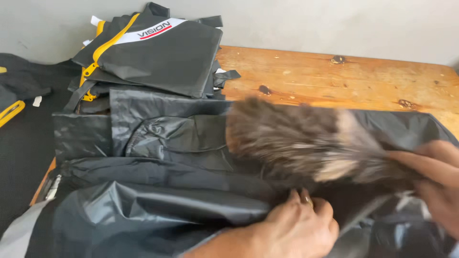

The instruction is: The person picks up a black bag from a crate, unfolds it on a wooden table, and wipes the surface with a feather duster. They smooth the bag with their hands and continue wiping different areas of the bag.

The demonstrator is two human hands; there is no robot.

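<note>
At 3 o'clock the right hand pinches the blurred fur trim, long axis 9-to-3; left hand, curled, grips the black jacket nearer 6.

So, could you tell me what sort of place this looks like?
Probably a garment workshop or packing area: a stack of folded black jackets with yellow zips sits on a bare wooden table, and both hands work a fur trim on another black jacket.

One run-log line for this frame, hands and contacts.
left hand: pressing shiny black jacket | right hand: gripping blurred brown-grey fur trim | behind: stack of folded black garments with yellow zips on wooden table
</note>
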